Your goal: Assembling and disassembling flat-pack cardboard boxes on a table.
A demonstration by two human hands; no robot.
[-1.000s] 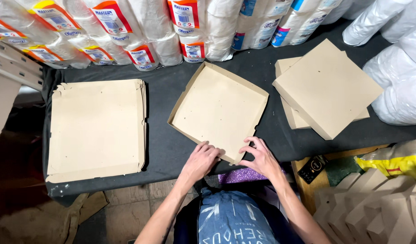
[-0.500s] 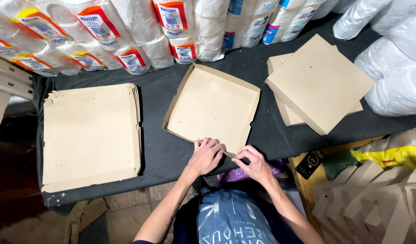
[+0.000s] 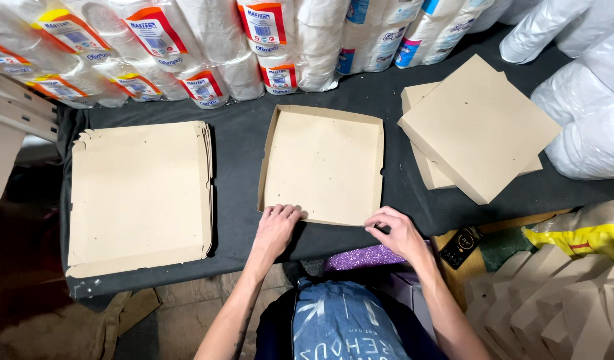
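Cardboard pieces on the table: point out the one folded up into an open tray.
The middle cardboard tray, walls raised, touched by both hands. The left stack lies flat; the right boxes are closed.

Open cardboard tray (image 3: 323, 163) sits mid-table, and everything keys off it. Left of it, apart, lies the stack of flat cardboard sheets (image 3: 140, 190). Right of it, the pile of closed boxes (image 3: 477, 127). Behind it, wrapped paper rolls (image 3: 207, 47). At its near edge, left hand (image 3: 277, 230) and right hand (image 3: 397, 233).
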